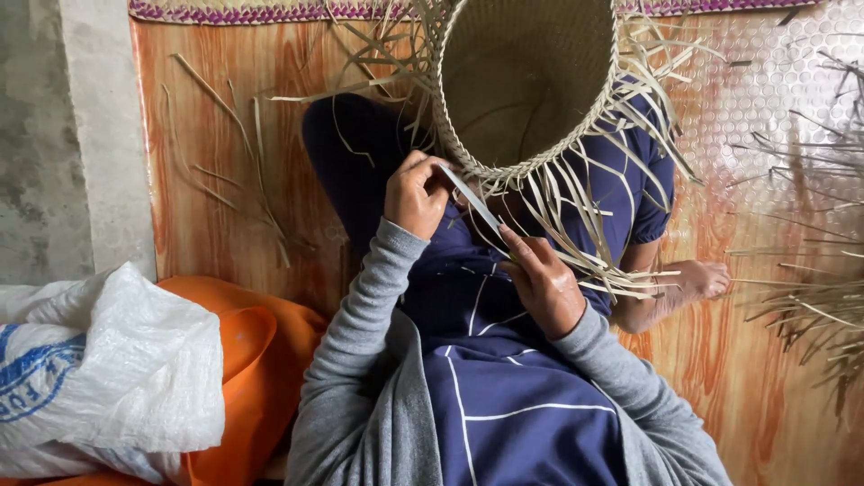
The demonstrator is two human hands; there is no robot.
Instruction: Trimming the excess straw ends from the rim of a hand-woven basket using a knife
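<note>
Weaving rim of palm-leaf basket (pixel 526 85), lying in lap just above both hands. Left hand (pixel 416 196) pinches upper end of loose strip (pixel 475 202); right hand (pixel 543 279) grips lower end. Advice: keep strip flat, taut, close beside rim braid.

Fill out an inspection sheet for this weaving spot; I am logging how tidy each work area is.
Surface: wood-pattern floor mat, person seated on it.
Job's things: woven basket on lap, rim facing camera, loose strip ends around the rim; flat strip held between both hands.
Clutter: stray strips left; strip pile right; white sack on orange cloth.
Grippers: left hand pinches strip at the rim; right hand holds its lower end.
Cables: nothing seen.
Surroundings: concrete wall at left.
</note>
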